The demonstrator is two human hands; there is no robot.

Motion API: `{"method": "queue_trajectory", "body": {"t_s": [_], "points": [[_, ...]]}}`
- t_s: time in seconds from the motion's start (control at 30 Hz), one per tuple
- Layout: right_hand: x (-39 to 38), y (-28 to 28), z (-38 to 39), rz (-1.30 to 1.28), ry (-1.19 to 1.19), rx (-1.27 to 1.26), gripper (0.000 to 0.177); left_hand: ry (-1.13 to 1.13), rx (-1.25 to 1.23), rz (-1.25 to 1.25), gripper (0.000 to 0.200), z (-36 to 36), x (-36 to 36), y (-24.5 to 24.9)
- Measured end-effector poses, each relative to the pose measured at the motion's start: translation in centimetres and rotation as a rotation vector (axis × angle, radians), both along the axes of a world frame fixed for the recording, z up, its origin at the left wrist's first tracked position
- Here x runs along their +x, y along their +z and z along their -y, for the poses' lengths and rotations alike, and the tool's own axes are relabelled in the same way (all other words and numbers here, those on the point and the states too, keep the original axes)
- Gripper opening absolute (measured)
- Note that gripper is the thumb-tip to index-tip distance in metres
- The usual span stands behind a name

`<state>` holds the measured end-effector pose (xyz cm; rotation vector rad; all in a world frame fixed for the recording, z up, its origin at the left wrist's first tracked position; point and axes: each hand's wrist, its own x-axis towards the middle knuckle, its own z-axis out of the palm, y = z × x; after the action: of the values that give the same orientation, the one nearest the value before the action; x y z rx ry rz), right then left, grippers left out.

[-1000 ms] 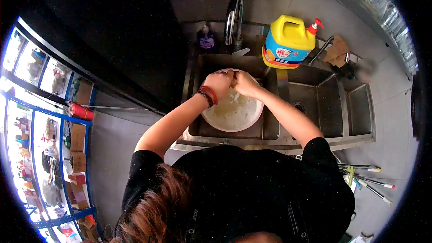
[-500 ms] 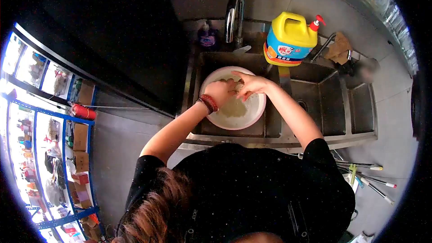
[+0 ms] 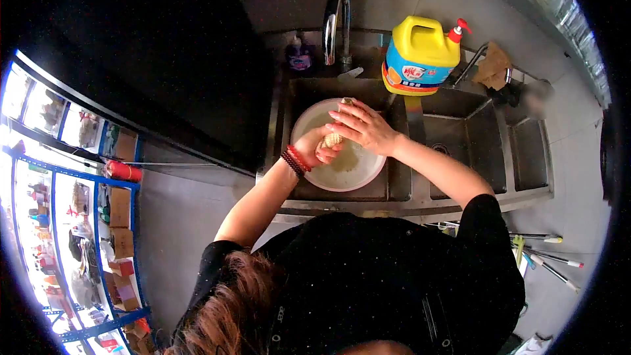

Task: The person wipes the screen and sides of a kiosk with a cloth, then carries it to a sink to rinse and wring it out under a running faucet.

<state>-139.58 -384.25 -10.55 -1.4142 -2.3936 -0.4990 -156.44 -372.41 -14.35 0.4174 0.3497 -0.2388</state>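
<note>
A round white basin (image 3: 374,169) with a pinkish rim stands in the left sink bowl, holding cloudy water with a yellowish patch at its bottom. Over the basin, my left hand (image 3: 314,146), with beaded bracelets at the wrist, is closed round a pale yellow, textured bundle (image 3: 333,139) that looks like a bunched cloth. My right hand (image 3: 369,129) lies across the bundle's upper part, its fingers together and pointing left. A small end of the bundle shows above the right fingers; the middle is hidden by both hands.
A curved faucet (image 3: 336,26) rises behind the basin, with a purple bottle (image 3: 299,56) to its left. A large yellow-and-blue detergent jug (image 3: 420,59) with a red pump stands behind the sink divider. More sink bowls (image 3: 467,151) lie to the right; blue-framed shelves (image 3: 98,243) stand left.
Both hands have come up from low in the basin, bringing the pale yellow bundle into view. The right hand has turned to lay its fingers across it.
</note>
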Motion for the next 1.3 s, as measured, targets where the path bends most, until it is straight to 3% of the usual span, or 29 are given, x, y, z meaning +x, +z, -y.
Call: {"method": "queue_trajectory", "body": {"t_s": [0.03,0.13,0.27,0.5,0.73,0.87,0.9,1.0,1.03,1.13,1.17,1.27,1.3], "points": [[0.4,0.1,-0.6,0.026,0.036,0.101,0.048,-0.061,-0.013,0.142,0.034,0.5,0.2,0.7],[0.9,1.2,-1.7,0.049,0.078,0.242,0.042,-0.141,-0.132,0.186,0.038,0.9,0.4,3.2],[1.7,2.3,-3.3,0.106,0.053,0.261,0.044,-0.073,-0.198,0.232,0.045,0.6,0.8,3.7],[0.7,3.2,-3.6,0.025,0.058,0.231,0.015,-0.063,-0.138,0.242,0.034,0.5,0.4,3.8],[0.0,3.6,-3.0,-0.065,0.072,0.153,0.015,-0.219,0.403,0.210,0.014,-0.2,0.1,4.2],[0.3,2.1,-2.9,-0.060,0.011,0.025,0.018,-0.173,0.805,-0.044,0.011,-0.6,0.3,5.3],[0.1,1.9,-2.8,-0.053,-0.027,-0.019,0.017,-0.223,0.976,-0.127,0.021,-1.1,0.7,5.0],[-0.5,1.9,-2.7,-0.116,-0.090,-0.067,0.016,-0.097,1.865,-0.071,0.025,-1.8,2.5,-0.4],[-0.6,2.0,-2.7,-0.149,-0.099,-0.069,0.016,-0.190,2.184,-0.081,0.030,-1.3,3.2,0.1],[-0.5,0.9,-2.9,-0.225,-0.189,-0.194,0.015,-0.327,2.268,-0.142,0.030,-0.6,3.2,2.7],[-0.5,0.6,-3.0,-0.247,-0.234,-0.246,0.015,-0.320,2.296,-0.191,0.026,0.8,2.7,6.3],[-0.7,-0.6,-3.2,-0.329,-0.362,-0.361,0.017,-0.105,2.406,-0.278,0.023,0.9,2.7,5.1],[-0.7,-1.3,-3.2,-0.365,-0.397,-0.373,0.016,-0.210,2.480,-0.260,0.023,0.5,2.9,4.8]]}}
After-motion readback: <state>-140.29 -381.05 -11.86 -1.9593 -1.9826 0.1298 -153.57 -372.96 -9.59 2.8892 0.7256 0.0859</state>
